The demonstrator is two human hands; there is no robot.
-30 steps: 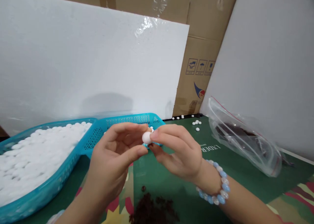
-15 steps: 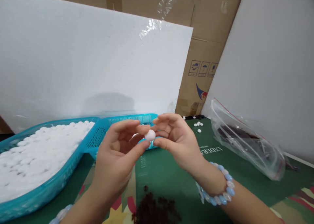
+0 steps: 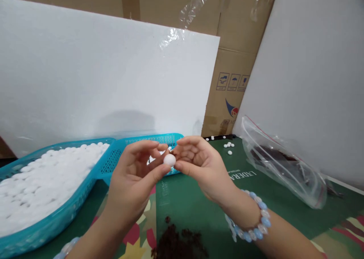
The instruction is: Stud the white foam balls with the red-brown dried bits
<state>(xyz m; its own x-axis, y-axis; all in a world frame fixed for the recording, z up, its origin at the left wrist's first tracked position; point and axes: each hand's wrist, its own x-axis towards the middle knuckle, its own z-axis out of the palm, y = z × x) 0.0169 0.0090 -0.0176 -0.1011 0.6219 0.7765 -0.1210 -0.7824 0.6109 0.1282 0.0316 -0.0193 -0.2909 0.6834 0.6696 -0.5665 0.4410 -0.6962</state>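
Note:
A small smooth white ball (image 3: 170, 160) is held up between my two hands, above the green surface. My left hand (image 3: 139, 168) pinches it from the left, its thumb at the lower edge and the fingers curled behind. From the right, my right hand (image 3: 199, 160) has its thumb tip against the ball, with its fingers curled inward. Something small and brown shows by the right fingertips just behind the ball, too small to name. Below the hands lies a pile of dark brown shreds (image 3: 179, 244).
At left stands a turquoise basket (image 3: 71, 204) heaped with white balls. A second turquoise basket (image 3: 109, 162), behind my hands, holds some white pieces. Several loose white balls (image 3: 229, 145) lie at the back right, near a clear zip bag (image 3: 284, 172) with dark brown contents. White board (image 3: 113, 69) stands behind.
The ball has shifted slightly down and left with both hands, and more of it shows. The right fingers have moved behind it, and a small brown bit has come into sight there.

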